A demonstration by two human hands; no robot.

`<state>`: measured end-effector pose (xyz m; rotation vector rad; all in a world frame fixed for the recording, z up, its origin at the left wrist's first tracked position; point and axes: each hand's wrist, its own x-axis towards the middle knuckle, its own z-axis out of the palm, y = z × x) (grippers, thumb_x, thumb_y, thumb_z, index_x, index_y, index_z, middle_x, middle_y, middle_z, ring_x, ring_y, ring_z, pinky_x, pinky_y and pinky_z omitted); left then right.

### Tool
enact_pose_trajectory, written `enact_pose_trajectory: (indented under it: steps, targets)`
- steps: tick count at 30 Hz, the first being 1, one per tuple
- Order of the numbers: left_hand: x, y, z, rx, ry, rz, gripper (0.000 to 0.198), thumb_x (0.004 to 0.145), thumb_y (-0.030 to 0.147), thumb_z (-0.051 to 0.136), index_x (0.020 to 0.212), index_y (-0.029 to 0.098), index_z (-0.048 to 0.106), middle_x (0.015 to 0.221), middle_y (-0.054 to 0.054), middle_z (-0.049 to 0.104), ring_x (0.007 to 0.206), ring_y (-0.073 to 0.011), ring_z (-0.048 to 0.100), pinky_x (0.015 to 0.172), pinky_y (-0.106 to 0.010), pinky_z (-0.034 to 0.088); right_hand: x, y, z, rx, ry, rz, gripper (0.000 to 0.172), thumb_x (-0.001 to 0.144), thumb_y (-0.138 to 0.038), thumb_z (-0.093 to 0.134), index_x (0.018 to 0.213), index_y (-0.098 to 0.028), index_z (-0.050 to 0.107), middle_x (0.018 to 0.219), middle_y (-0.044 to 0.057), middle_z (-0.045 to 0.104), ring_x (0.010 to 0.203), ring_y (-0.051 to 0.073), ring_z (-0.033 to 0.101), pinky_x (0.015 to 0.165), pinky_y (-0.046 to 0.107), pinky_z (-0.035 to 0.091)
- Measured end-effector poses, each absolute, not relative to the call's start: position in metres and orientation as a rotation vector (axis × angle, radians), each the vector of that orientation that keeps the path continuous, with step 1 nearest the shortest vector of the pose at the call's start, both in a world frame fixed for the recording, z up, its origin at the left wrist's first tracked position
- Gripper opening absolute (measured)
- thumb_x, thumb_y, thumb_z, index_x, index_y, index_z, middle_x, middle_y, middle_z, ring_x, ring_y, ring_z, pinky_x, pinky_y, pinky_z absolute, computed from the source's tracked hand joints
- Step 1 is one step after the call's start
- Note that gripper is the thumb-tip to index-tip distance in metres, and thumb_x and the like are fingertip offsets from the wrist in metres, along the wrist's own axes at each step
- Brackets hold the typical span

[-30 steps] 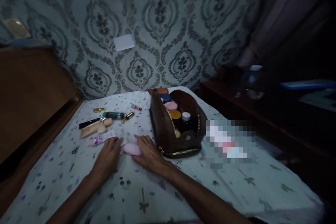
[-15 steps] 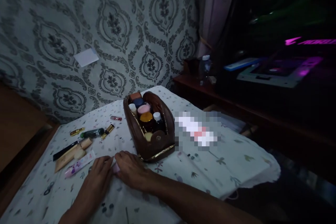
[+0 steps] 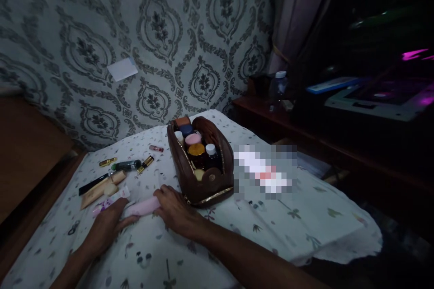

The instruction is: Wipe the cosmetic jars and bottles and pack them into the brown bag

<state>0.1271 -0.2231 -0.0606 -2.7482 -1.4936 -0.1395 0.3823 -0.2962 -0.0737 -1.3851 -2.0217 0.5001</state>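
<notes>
A pink tube lies low over the patterned cloth, in front of an open brown bag. My right hand is closed round its right end. At its left end is my left hand, thumb apart from the other fingers, beside a white and purple tube that it partly covers. Whether the left fingers touch the pink tube is unclear. Inside the bag stand several jars and bottles, among them an amber-lidded jar and a white-capped bottle.
On the cloth at the left lie a green bottle, a beige tube, a black pen-like item and small gold items. A blurred-out item lies right of the bag. Behind is a patterned wall.
My left hand has moved left, away from my right hand, and its thumb has spread. More of the pink tube shows between the hands. The camera view has turned slightly left.
</notes>
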Motion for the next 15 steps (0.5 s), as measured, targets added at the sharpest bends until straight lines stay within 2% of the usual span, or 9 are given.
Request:
enact_pose_trajectory:
  steps: [5,8,11,15]
  targets:
    - [0.133,-0.224,-0.062,-2.763,-1.546,-0.195,0.03,0.087,0.047,0.047,0.095,0.023,0.062,0.09,-0.007,0.075,0.084,-0.0297,0.071,0.07,-0.037,0.055,0.379,-0.294,-0.074,-1.467,-2.021,0.472,0.022,0.089,-0.023,0.06,0.111,-0.019,0.056,0.115,0.008,0.058,0.106,0.022,0.056,0.086,0.033,0.05]
    - [0.142,-0.226,-0.058,-2.791,-1.579,-0.376,0.036,0.091,0.044,0.034,0.082,0.023,0.062,0.081,-0.01,0.074,0.077,-0.0304,0.071,0.066,-0.04,0.053,0.378,-0.293,-0.075,-1.488,-2.029,0.416,0.023,0.088,-0.022,0.062,0.111,-0.018,0.058,0.118,0.01,0.057,0.109,0.024,0.055,0.089,0.035,0.051]
    - [0.15,-0.228,-0.054,-2.799,-1.644,-0.513,0.044,0.094,0.043,0.027,0.068,0.023,0.056,0.068,-0.008,0.07,0.065,-0.0262,0.066,0.064,-0.039,0.05,0.375,-0.29,-0.082,-1.468,-2.047,0.352,0.032,0.086,-0.022,0.064,0.118,-0.017,0.058,0.123,0.012,0.057,0.115,0.028,0.051,0.099,0.042,0.047]
    - [0.148,-0.225,-0.054,-2.688,-1.803,-0.59,0.049,0.096,0.046,0.027,0.065,0.021,0.055,0.064,-0.004,0.066,0.062,-0.0201,0.062,0.064,-0.033,0.048,0.371,-0.282,-0.094,-1.399,-2.031,0.323,0.046,0.085,-0.016,0.063,0.13,-0.017,0.053,0.129,0.014,0.055,0.121,0.029,0.048,0.103,0.046,0.044]
